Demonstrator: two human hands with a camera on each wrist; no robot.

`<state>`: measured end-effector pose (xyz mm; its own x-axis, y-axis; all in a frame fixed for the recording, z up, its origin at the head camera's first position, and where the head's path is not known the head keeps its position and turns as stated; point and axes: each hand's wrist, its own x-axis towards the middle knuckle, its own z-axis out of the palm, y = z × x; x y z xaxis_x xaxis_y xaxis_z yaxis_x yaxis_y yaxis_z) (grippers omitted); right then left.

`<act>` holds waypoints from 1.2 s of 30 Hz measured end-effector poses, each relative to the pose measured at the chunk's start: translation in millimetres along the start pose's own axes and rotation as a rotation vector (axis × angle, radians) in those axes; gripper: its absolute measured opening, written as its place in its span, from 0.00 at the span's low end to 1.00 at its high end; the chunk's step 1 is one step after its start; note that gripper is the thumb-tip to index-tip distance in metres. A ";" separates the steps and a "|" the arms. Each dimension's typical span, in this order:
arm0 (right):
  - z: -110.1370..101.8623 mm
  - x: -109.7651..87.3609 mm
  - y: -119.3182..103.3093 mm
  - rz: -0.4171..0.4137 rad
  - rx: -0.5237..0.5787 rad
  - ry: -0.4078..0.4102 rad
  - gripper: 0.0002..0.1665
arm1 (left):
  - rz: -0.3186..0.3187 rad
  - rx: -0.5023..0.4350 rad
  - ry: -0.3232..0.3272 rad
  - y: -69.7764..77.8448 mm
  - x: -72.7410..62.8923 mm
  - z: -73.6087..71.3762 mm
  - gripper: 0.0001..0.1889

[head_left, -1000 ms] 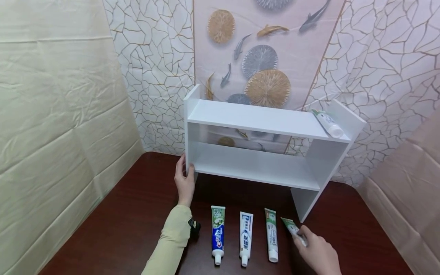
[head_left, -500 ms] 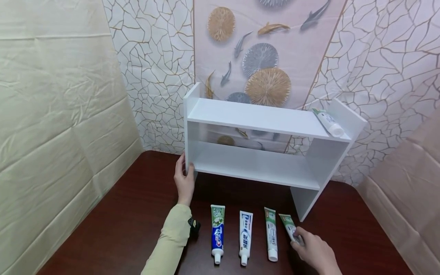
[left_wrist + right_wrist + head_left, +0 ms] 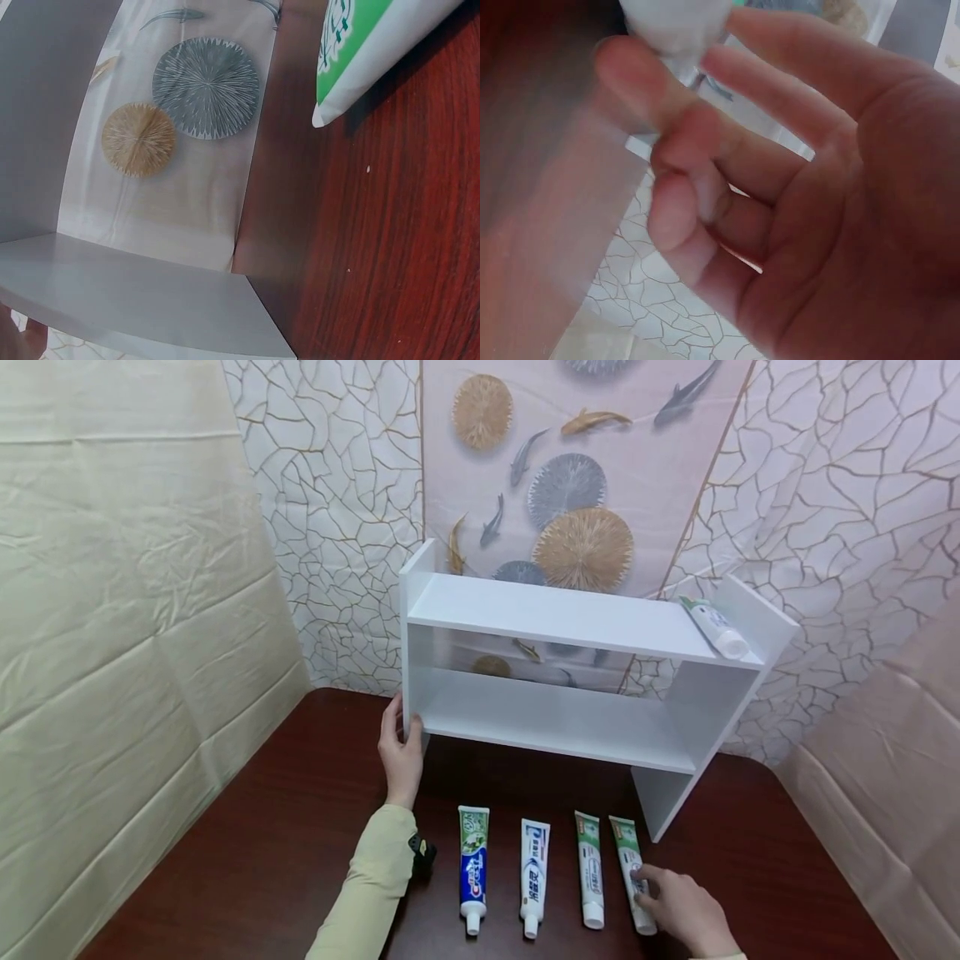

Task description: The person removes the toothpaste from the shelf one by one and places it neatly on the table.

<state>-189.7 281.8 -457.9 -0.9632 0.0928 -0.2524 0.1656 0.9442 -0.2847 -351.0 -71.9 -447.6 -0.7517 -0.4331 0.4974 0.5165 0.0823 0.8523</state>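
Note:
My left hand (image 3: 401,760) grips the lower left side panel of a white two-tier shelf (image 3: 555,706), thumb in front and fingers round the outside. At the lower right, my right hand (image 3: 686,906) pinches a green-and-white toothpaste tube (image 3: 628,843) on the table, its cap toward me. Seen from the right wrist, curled fingers (image 3: 675,210) are close to the tube's white end (image 3: 679,22). To the left, in a row, lie another green-and-white tube (image 3: 590,868), a white-and-blue tube (image 3: 535,872) and a blue-and-green Crest tube (image 3: 473,868).
One more toothpaste tube (image 3: 714,628) lies on the shelf's top board at the right end. The dark red wooden table (image 3: 247,843) reaches back to a patterned wall cloth (image 3: 337,527). Beige cloth (image 3: 135,610) hangs at the left.
My right hand has turned the rightmost tube and drawn it straighter, nearly parallel to its neighbour, with more of it showing. The left hand stays on the shelf.

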 end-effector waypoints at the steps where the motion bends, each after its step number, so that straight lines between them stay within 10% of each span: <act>1: -1.2 0.0 -0.5 0.006 -0.010 0.000 0.19 | 0.006 -0.006 0.001 -0.4 0.3 -0.2 0.22; 11: -6.1 -3.7 0.8 -0.029 -0.057 0.011 0.18 | -0.005 -0.027 -0.005 0.8 -1.9 0.3 0.22; 19: -37.7 -12.5 -12.5 -0.153 -0.021 0.200 0.15 | -0.026 -0.007 -0.025 6.1 -2.3 -0.6 0.23; 24: -82.2 -22.7 -36.7 -0.302 0.013 0.426 0.14 | -0.019 0.015 -0.035 36.3 -6.5 -4.6 0.22; 30: -138.5 -35.6 -70.7 -0.522 0.077 0.930 0.12 | -0.025 0.002 -0.033 43.8 -11.5 -5.8 0.22; 36: -194.2 -29.3 -100.8 -0.505 0.233 1.221 0.14 | -0.020 0.009 -0.031 41.5 -9.4 -6.7 0.22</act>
<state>-219.3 245.3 -242.2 -0.4805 0.0888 0.8725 -0.3470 0.8944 -0.2821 -319.8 -70.5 -418.0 -0.7740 -0.4071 0.4849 0.4976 0.0825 0.8635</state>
